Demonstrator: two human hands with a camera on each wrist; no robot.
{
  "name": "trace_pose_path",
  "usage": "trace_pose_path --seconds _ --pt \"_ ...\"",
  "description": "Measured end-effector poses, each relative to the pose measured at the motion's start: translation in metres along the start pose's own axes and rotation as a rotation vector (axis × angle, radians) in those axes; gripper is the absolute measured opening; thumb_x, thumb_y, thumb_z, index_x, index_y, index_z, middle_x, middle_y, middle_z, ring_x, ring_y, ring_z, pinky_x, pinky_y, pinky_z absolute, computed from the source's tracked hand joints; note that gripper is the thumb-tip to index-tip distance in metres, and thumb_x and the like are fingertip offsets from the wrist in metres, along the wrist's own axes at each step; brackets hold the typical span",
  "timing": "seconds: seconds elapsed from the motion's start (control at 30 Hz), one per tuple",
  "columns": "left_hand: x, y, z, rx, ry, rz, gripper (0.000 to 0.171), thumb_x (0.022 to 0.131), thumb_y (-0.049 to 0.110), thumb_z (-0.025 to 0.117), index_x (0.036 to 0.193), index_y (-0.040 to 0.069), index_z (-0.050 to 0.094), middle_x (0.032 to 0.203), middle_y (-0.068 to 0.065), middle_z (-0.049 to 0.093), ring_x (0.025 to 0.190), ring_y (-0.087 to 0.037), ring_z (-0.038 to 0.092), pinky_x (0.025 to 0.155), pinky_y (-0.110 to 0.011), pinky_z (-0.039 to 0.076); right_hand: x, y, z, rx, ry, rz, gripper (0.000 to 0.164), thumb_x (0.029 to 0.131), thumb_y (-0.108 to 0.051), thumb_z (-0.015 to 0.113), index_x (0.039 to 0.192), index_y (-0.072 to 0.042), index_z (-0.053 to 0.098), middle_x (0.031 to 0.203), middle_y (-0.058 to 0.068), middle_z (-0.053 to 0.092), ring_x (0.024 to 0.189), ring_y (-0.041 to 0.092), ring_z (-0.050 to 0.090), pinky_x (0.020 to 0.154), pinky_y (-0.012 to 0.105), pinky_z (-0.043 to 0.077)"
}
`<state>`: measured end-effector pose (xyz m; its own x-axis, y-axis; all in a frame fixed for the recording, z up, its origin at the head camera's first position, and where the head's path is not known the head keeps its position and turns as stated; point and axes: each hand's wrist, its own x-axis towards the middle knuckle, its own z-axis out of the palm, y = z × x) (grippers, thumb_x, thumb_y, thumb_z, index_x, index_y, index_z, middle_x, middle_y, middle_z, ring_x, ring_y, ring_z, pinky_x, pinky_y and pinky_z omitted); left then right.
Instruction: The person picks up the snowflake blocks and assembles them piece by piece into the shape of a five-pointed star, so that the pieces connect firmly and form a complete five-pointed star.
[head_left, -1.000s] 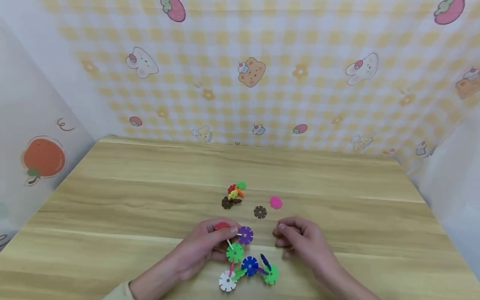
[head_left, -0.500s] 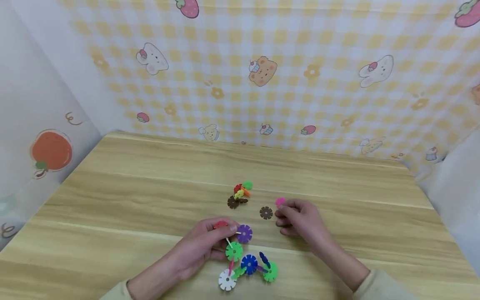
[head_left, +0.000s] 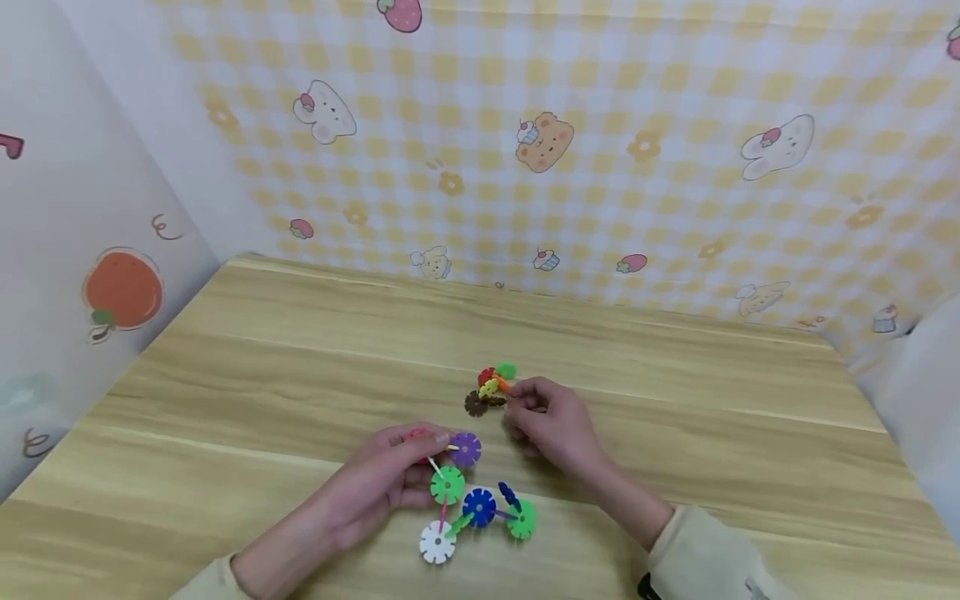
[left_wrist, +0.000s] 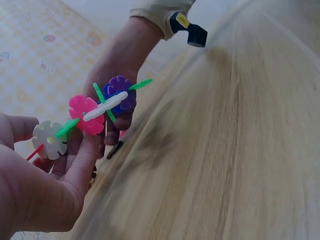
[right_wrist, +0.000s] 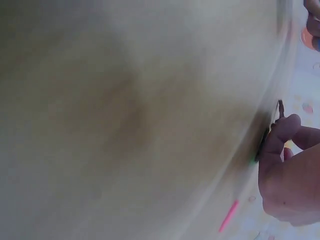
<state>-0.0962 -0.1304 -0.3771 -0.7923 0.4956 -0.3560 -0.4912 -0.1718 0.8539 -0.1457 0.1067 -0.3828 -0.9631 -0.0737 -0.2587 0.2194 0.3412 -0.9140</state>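
My left hand [head_left: 367, 479] grips a chain of notched, flower-shaped plastic discs [head_left: 447, 485] at its red disc [head_left: 417, 437], thumb on top. Purple, green, white and blue discs join at angles along it. In the left wrist view the chain [left_wrist: 86, 115] is held up off the wood. My right hand [head_left: 553, 421] has its thumb and index finger bent around the edge of a dark brown disc [head_left: 496, 402] on a second, smaller disc cluster [head_left: 489, 387]. I cannot tell whether they pinch it.
The cluster stands on the wood-grain tabletop [head_left: 300, 342], with red, yellow, orange, green and brown discs. A loose pink disc [right_wrist: 229, 216] lies flat beside the right hand, which hides it in the head view. A checked cloth [head_left: 480, 125] hangs behind the table.
My right hand has gone from open table to the loose pink disc, then left to the small cluster. My left hand keeps its hold while the chain shifts slightly left and up.
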Motion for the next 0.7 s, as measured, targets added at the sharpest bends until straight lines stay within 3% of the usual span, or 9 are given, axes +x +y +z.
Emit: trace_pose_path --seconds 0.13,0.3,0.53,0.7 --pt "0.000 0.002 0.001 -0.032 -0.025 0.008 0.031 0.102 0.026 0.062 0.122 0.002 0.064 0.101 -0.004 0.071 0.085 -0.014 0.072 0.083 -0.036 0.061 0.005 -0.002 0.012 0.000 0.021 -0.047 0.021 0.091 -0.004 0.070 0.112 -0.001 0.072 0.088 0.012 0.072 0.065 0.017 0.064 0.053 0.027 0.054" --pt "0.000 0.002 -0.001 -0.054 -0.011 0.021 0.026 0.103 0.026 0.060 0.116 0.004 0.065 0.101 -0.004 0.072 0.085 -0.015 0.072 0.084 -0.038 0.061 0.007 -0.006 0.021 -0.026 0.017 -0.075 0.012 0.096 -0.011 0.069 0.103 -0.004 0.074 0.076 0.012 0.069 0.055 0.017 0.059 0.049 0.027 0.052" --pt "-0.001 0.002 -0.001 -0.055 0.003 0.034 0.026 0.103 0.026 0.061 0.117 0.005 0.064 0.102 -0.004 0.071 0.086 -0.015 0.072 0.083 -0.036 0.062 0.006 -0.004 0.026 -0.112 0.025 -0.130 0.020 0.086 -0.003 0.070 0.106 -0.003 0.073 0.090 0.008 0.070 0.073 0.015 0.060 0.062 0.027 0.052" --pt "-0.004 0.001 -0.001 -0.042 0.020 0.038 0.028 0.102 0.026 0.061 0.118 0.004 0.064 0.102 -0.004 0.071 0.086 -0.015 0.071 0.082 -0.035 0.061 0.004 -0.004 0.024 -0.087 0.028 -0.130 0.012 0.093 -0.005 0.068 0.103 -0.003 0.075 0.083 0.009 0.070 0.067 0.015 0.060 0.058 0.025 0.051"
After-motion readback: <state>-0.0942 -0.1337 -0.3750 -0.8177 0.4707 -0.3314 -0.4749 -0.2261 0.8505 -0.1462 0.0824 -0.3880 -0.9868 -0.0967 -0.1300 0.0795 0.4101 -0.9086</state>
